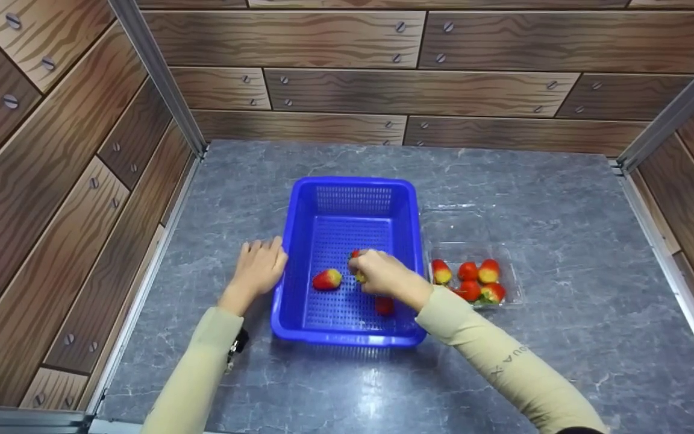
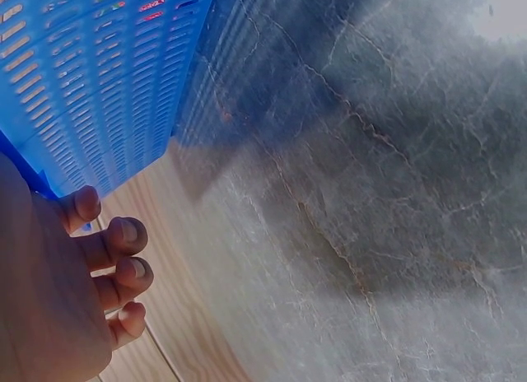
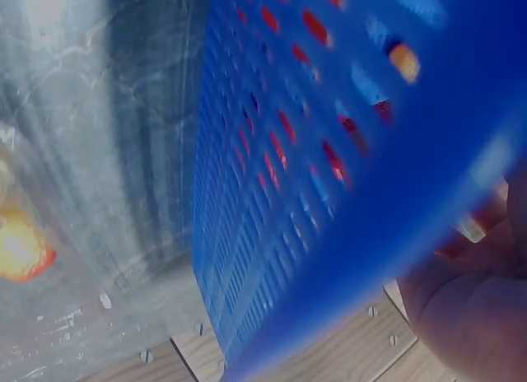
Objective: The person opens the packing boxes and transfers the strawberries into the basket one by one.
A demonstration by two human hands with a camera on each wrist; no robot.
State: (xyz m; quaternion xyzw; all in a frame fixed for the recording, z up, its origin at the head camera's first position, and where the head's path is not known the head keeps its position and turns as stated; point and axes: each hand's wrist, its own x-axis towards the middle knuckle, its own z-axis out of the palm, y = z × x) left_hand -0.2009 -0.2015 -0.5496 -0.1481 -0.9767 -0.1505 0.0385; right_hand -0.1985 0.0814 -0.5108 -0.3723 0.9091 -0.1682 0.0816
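A blue plastic basket (image 1: 347, 337) with slotted walls stands mid-table. At its left rim rests my left hand (image 1: 258, 265), fingers loosely bent outside the wall; the left wrist view shows those fingers (image 2: 123, 234) below the rim. My right hand (image 1: 386, 274) reaches over the right side into the basket, fingertips low over its floor, and pinches a red and yellow strawberry (image 1: 355, 254), mostly hidden by the fingers. Another strawberry (image 1: 327, 279) lies on the basket floor to the left, and a red one (image 1: 385, 305) lies under my right wrist.
Right of the basket, a clear plastic clamshell box (image 1: 512, 295) lies open with several strawberries (image 1: 468, 290) inside; its lid (image 1: 458, 223) is folded back. The grey marbled table (image 1: 594, 271) is bounded by wood-patterned walls (image 1: 347, 90) at the back and both sides.
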